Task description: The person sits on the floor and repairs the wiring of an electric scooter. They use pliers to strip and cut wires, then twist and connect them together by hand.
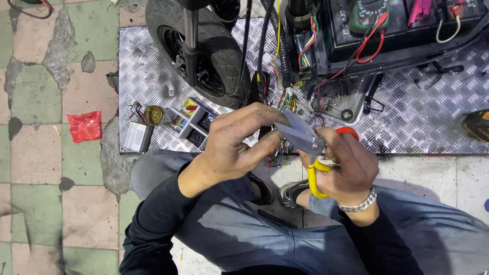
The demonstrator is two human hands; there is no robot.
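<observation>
A scooter's front wheel (204,51) stands on the metal tread plate (407,117), and before it the left hand (234,142) pinches thin wires (281,153), grip together, while the right hand (346,170) grips yellow-handled scissors (305,137)

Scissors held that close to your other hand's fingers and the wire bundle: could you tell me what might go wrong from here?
1. The scissors in the right hand have their blades right against the left hand fingertips, so a slip might nick them.
2. The coloured wires bunch tightly below the blades; a neighbouring strand could get cut.
3. The small parts on the metal plate lie near the knee and might be knocked.
</observation>
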